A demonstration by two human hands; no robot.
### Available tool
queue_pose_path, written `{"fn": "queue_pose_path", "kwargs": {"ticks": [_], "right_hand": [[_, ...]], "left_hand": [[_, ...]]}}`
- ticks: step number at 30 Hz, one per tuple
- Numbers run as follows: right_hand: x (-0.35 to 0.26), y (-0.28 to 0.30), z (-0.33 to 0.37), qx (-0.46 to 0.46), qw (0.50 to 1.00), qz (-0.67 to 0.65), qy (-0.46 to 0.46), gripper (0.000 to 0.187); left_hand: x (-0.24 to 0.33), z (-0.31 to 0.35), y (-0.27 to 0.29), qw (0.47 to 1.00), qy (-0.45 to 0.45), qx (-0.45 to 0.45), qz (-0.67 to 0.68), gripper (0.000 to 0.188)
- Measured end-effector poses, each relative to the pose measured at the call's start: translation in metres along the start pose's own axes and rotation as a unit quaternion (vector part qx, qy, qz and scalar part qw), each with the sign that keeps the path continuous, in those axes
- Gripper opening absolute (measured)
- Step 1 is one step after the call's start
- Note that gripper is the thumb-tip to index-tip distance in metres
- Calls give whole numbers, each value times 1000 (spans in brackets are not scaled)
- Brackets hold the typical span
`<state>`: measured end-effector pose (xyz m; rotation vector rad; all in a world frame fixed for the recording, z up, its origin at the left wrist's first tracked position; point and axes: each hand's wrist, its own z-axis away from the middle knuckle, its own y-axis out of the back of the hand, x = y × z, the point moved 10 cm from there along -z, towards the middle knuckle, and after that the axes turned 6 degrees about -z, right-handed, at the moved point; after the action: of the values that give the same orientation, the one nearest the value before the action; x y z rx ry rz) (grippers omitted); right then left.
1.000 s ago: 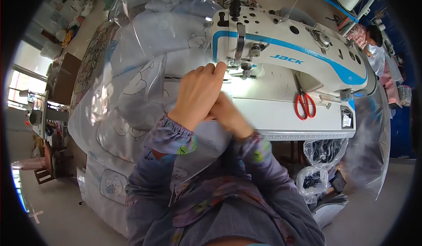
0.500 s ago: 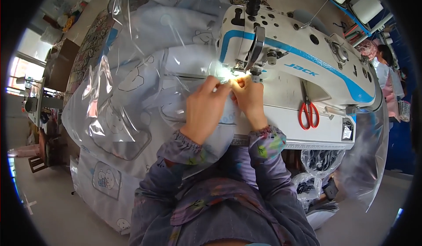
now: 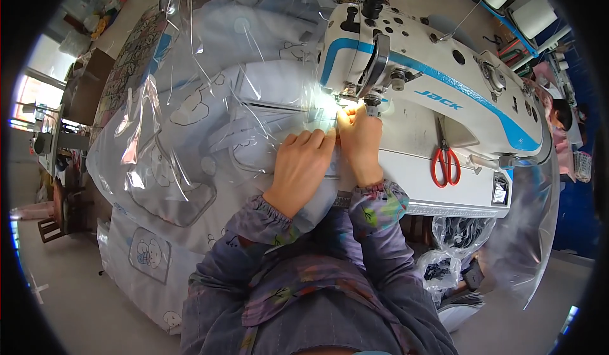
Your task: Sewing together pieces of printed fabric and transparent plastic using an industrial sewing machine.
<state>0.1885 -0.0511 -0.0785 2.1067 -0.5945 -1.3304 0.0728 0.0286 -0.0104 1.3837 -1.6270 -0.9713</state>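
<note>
Beside the lit needle area of a white and blue sewing machine point(image 3: 431, 69), my right hand point(image 3: 361, 144) pinches the edge of a pale grey fabric piece; its fingertips are partly lost in the glare. My left hand point(image 3: 303, 168) is just left of it, fingers together and bent over the same pale grey fabric point(image 3: 263, 82), gripping it near the edge; the thumb is hidden. Clear plastic sheeting point(image 3: 136, 139) with cartoon outlines lies over and around the fabric, left of both hands. The presser foot is hard to make out in the bright light.
Red-handled scissors point(image 3: 446, 164) lie on the machine bed to the right. Below the table edge hangs a clear bag point(image 3: 460, 234) with dark pieces inside. White thread cones point(image 3: 533, 15) stand at the far right, and another person point(image 3: 561, 117) is beyond the machine.
My left hand has drawn back from the needle toward me, its fingers now lower on the fabric. My right hand stays by the needle. The view has shifted slightly.
</note>
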Motion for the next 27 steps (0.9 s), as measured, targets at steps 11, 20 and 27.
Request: {"fn": "queue_pose_path", "kwargs": {"ticks": [11,20,27], "right_hand": [[-24,52,27,18,993,-31,116,11],[-34,21,30,-57,977,119,168,21],[-31,22,28,-57,982,84,160,24]], "left_hand": [[-3,-12,-27,998,1,-54,-45,9],[-30,-23,-14,978,50,-26,201,27],[-17,-15,-24,989,50,-23,138,22]]}}
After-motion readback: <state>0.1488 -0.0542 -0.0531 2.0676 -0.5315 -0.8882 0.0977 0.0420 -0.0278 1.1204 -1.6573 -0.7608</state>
